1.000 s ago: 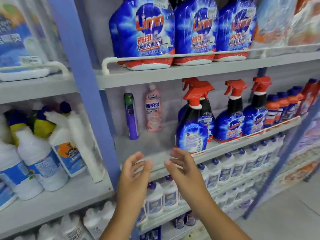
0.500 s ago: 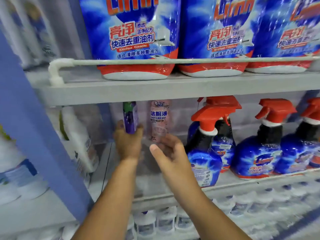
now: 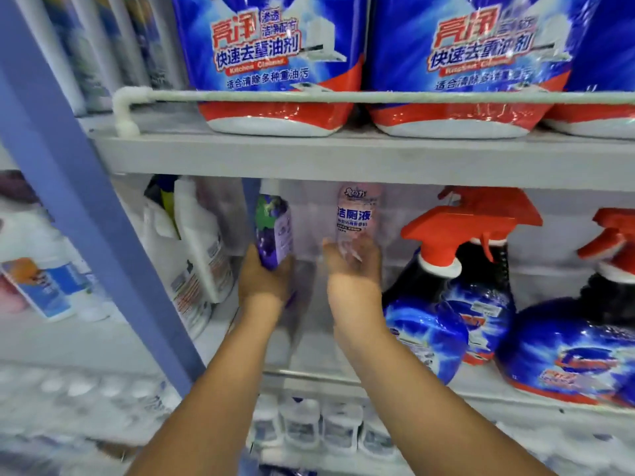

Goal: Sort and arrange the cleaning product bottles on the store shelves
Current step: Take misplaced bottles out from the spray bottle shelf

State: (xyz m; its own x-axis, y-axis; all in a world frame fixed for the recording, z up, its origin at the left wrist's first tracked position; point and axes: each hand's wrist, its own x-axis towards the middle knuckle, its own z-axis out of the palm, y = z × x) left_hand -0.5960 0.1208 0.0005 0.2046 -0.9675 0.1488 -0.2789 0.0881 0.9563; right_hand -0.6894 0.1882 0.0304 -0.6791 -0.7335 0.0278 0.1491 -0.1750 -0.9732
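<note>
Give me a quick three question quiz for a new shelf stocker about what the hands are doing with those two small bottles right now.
1. True or false: the left hand grips the purple bottle.
2. Which bottle does the right hand touch? A) pink bottle B) red-trigger spray bottle C) large blue refill pouch
3. Fill in: both small bottles stand to the ____ of the spray bottles.

Key: 1 true; 2 A; 3 left
</note>
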